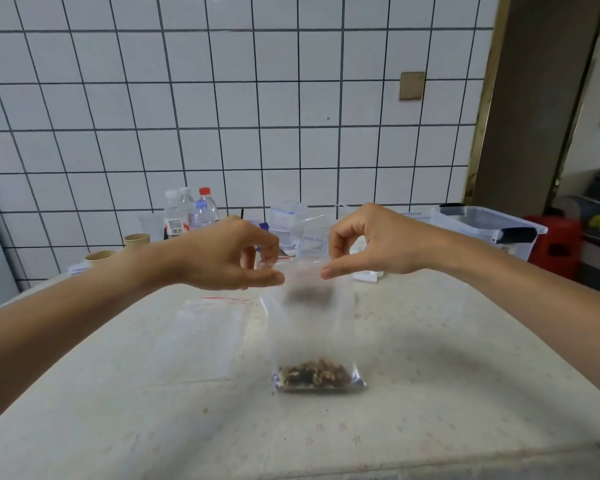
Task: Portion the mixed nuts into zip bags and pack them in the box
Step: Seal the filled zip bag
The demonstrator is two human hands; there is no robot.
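Pinching the top edge of a clear plastic zip bag [312, 327] from either side, a person holds it upright above a pale, faintly flower-printed tablecloth [430, 393]. The left hand [222, 258] curls its thumb and forefinger onto the bag's left corner; the right hand [371, 244] does the same at the right corner, the other fingers arched above. A small heap of brown mixed nuts [314, 372] sits in the bottom of the bag, well below the fingertips, the bag's base at or just above the cloth. The bag's middle is blurred.

Just below and left of the left thumb, an empty flat clear zip bag with a red seal line [201, 337] lies on the cloth. Beyond the fingers, along the white tiled wall [257, 98], stand clear plastic water bottles with white and red caps [194, 211], two tan paper cups [118, 247], a stack of small clear lidded containers [288, 220], partly hidden by the hands, and, past the right wrist, a large translucent plastic storage box [489, 226]. A red stool [555, 245] stands beyond the box. The bottle labels are too small to read.
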